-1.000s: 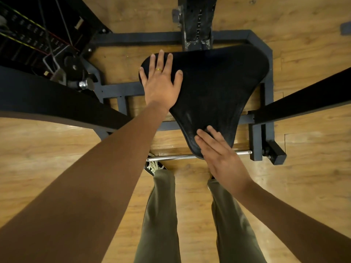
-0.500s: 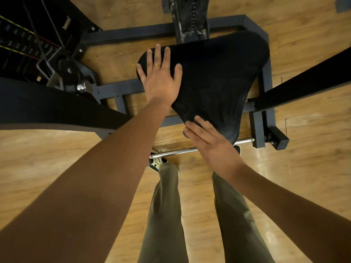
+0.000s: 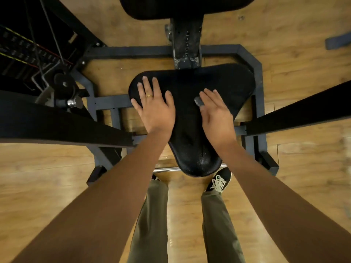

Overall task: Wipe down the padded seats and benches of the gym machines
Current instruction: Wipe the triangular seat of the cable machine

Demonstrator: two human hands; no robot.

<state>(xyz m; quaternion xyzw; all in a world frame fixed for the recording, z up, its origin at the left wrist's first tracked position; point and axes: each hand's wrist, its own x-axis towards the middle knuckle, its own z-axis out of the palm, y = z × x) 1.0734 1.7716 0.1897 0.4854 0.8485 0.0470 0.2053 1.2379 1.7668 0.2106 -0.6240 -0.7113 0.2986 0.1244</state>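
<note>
The black padded seat (image 3: 228, 86) of a gym machine lies below me, wide at the far end and narrow towards my legs. My left hand (image 3: 153, 107) lies flat on its left part, fingers spread, a ring on one finger, holding nothing. My right hand (image 3: 216, 112) presses flat on the middle of the seat. A small grey cloth (image 3: 198, 101) peeks out from under its thumb side; most of it is hidden by the hand.
A dark steel frame (image 3: 258, 73) surrounds the seat. Black padded arms reach in from the left (image 3: 57, 124) and right (image 3: 303, 109). The backrest pad (image 3: 180, 6) is at the top, a weight stack (image 3: 22, 50) far left, a chrome bar (image 3: 167, 169) by my shoes.
My right hand has slid from the seat's narrow near tip up to its middle. My left hand stays on the left part. The view has tilted, bringing the backrest pad in.
</note>
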